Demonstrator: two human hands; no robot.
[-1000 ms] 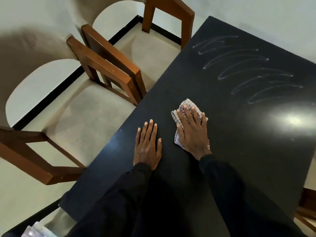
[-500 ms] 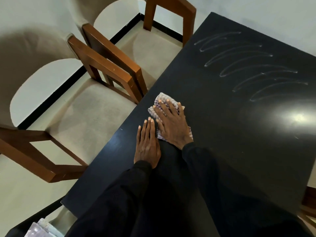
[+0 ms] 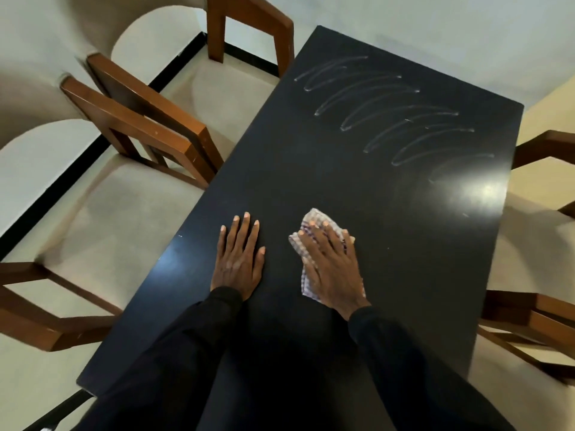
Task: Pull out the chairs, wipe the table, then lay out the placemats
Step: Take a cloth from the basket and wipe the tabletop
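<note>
Here, right hand (image 3: 333, 272) atop cloth (image 3: 315, 216)

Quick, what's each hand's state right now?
Left hand: open, flat on the black table.
Right hand: open, pressing the checked cloth onto the table.

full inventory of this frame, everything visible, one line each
table: one, black, centre of view
wipe streaks: one zigzag run, pale, table's far half
cloth: one, white with dark checks, table's near half
chairs: two, brown wood with cream seats, along table's left edge
wood frames: brown, right edge, cut off, count unclear
skirting: one strip, black, foot of left wall
left hand: one, flat on table, left of cloth
right hand: one, pressed flat on cloth
sleeves: two, black, bottom of frame
</note>
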